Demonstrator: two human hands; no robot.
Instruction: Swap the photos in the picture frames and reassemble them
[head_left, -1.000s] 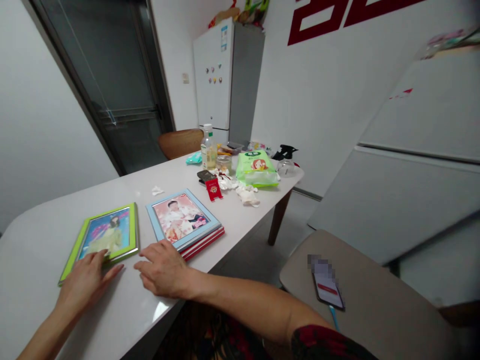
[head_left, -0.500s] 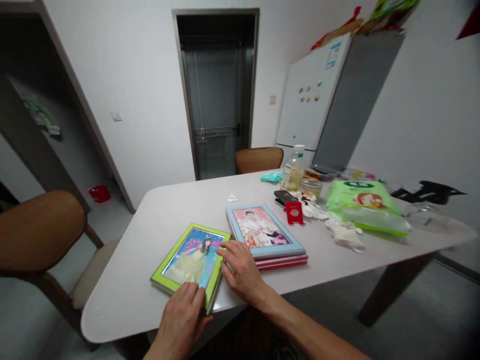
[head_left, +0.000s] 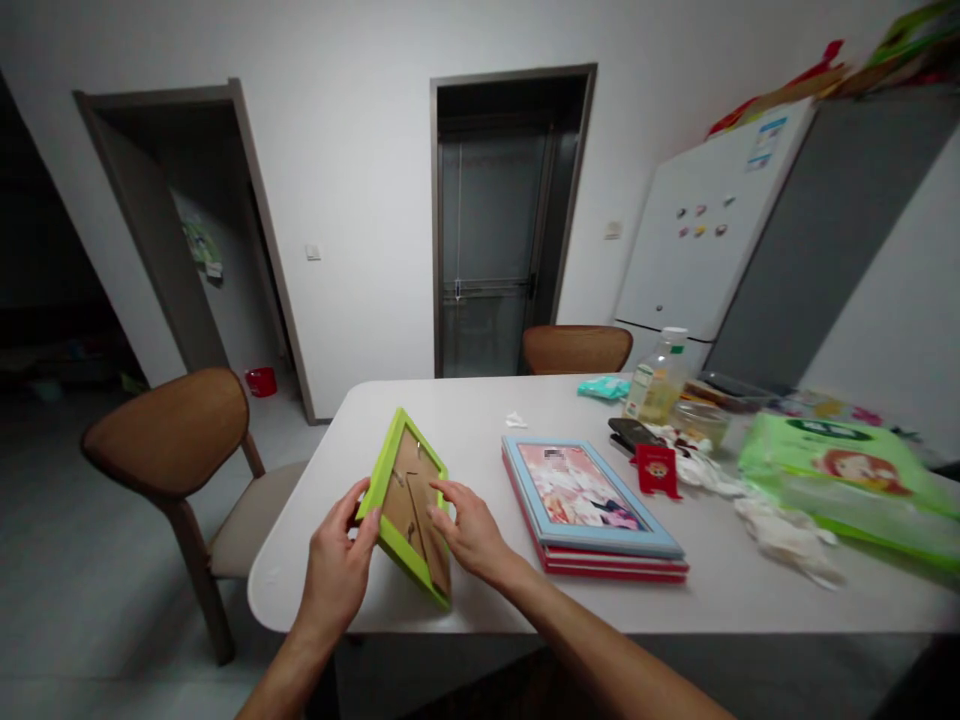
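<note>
A green photo frame (head_left: 411, 556) stands tilted on the table, its brown backboard (head_left: 420, 465) with a folded stand strip and small metal clips facing me. My left hand (head_left: 341, 555) grips the frame's left corner, thumb on the near side and fingers behind. At the right edge, my right hand (head_left: 469, 525) has its thumb and fingertips closed about the rim and back; exactly what they pinch is partly hidden. Just to the right lies a light-blue photo frame (head_left: 660, 540) with a pink picture, on top of red-edged frames (head_left: 622, 570).
Farther right are a red stand card (head_left: 657, 470), a black phone (head_left: 634, 435), crumpled tissues (head_left: 787, 535), a plastic bottle (head_left: 656, 380), a glass jar (head_left: 701, 422) and a green wipes pack (head_left: 832, 470). Wooden chairs (head_left: 169, 430) (head_left: 577, 348) stand left and behind the table (head_left: 315, 540).
The green frame has gone from lying picture-up to standing tilted with its back toward me. My left hand has shifted to its left corner. The view has turned left.
</note>
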